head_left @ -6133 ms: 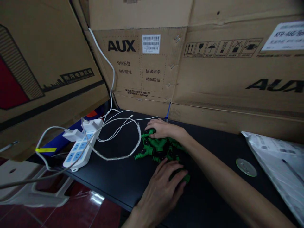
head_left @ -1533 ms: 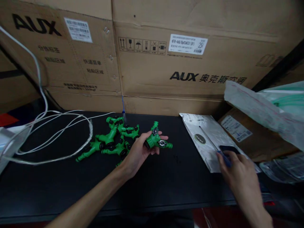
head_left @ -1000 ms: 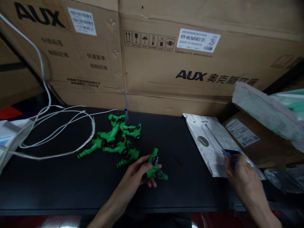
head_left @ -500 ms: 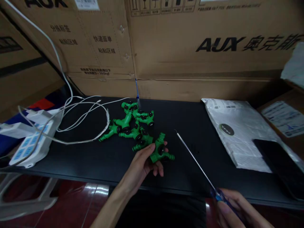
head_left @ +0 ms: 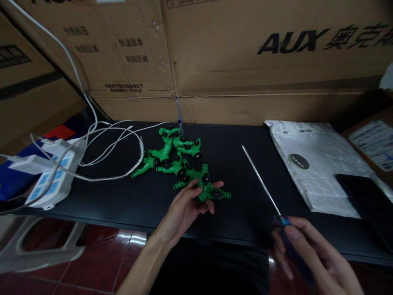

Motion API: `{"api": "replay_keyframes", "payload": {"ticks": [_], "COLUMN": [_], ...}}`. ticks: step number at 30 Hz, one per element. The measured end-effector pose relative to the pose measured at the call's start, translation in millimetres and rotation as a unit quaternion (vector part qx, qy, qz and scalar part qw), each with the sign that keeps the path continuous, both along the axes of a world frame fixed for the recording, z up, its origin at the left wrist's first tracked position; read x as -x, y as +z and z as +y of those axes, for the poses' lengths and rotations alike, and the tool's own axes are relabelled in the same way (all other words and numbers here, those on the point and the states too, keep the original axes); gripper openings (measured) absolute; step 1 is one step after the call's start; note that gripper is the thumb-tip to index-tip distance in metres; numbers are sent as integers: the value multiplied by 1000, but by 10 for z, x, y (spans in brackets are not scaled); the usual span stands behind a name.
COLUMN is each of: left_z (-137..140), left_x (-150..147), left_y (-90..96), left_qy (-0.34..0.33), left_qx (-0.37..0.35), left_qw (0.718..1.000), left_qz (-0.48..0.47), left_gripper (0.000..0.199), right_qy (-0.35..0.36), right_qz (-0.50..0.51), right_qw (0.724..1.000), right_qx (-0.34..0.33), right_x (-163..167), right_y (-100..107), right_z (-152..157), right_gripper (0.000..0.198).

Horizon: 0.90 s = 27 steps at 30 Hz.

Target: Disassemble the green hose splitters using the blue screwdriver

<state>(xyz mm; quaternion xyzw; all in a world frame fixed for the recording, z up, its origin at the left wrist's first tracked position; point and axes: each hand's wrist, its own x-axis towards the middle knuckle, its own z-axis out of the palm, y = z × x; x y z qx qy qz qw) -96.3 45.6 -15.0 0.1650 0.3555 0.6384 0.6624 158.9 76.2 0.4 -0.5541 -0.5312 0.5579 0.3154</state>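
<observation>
One green connector (head_left: 208,191) is pinched in my left hand (head_left: 186,200), over the desk (head_left: 104,200), just in front of at least six more green connectors (head_left: 161,154). My right hand (head_left: 317,252) is wrapped around one screwdriver (head_left: 260,179) by its handle. To the right lie one white mailer (head_left: 322,188) and one black phone (head_left: 368,205); to the left, one power strip (head_left: 49,186) with two plugs (head_left: 32,164).

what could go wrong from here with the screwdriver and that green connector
The screwdriver in the right hand might slip and jab the bare fingers of the left hand if brought to the green connector they hold. The left hand is close to the pile of connectors, so a sideways move could nudge it. The phone lies near the table's front edge and might get knocked off.
</observation>
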Motion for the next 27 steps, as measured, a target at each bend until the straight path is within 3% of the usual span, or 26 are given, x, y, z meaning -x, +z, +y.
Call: {"api": "replay_keyframes", "payload": {"ticks": [3, 6, 9, 12, 15, 18, 23, 26, 27], "left_z": [-10, -27, -34, -35, -32, -31, -35, -32, -28], "left_x": [-7, -6, -4, -11, -25, -39, -53, -64, -71], "left_y": [7, 20, 24, 25, 9, -32, -72, -46, -33], "left_qy": [0, -18, -29, -32, -32, -12, -5, -14, -16], "left_qx": [0, 8, 13, 19, 11, -6, -5, -12, -15], "left_qw": [1000, 998, 997, 998, 998, 996, 991, 989, 987], "left_qz": [19, 57, 68, 56, 55, 87, 131, 149, 157], "left_gripper": [19, 25, 34, 44, 50, 38, 33, 34, 34], "right_qy": [-58, -109, -89, -60, -62, -61, -98, -166, -153], "right_qz": [-124, -281, -410, -450, -472, -491, -495, -397, -339], "right_qw": [984, 926, 850, 821, 807, 795, 780, 825, 865], "right_qx": [-110, -228, -319, -345, -348, -351, -369, -366, -336], "right_x": [-206, -393, -532, -601, -628, -650, -532, -278, -168], "right_y": [-40, -102, -203, -322, -417, -445, -247, -77, -42], "right_z": [197, 430, 684, 872, 947, 942, 763, 529, 444], "right_gripper": [42, 47, 54, 64, 74, 81, 88, 62, 54]}}
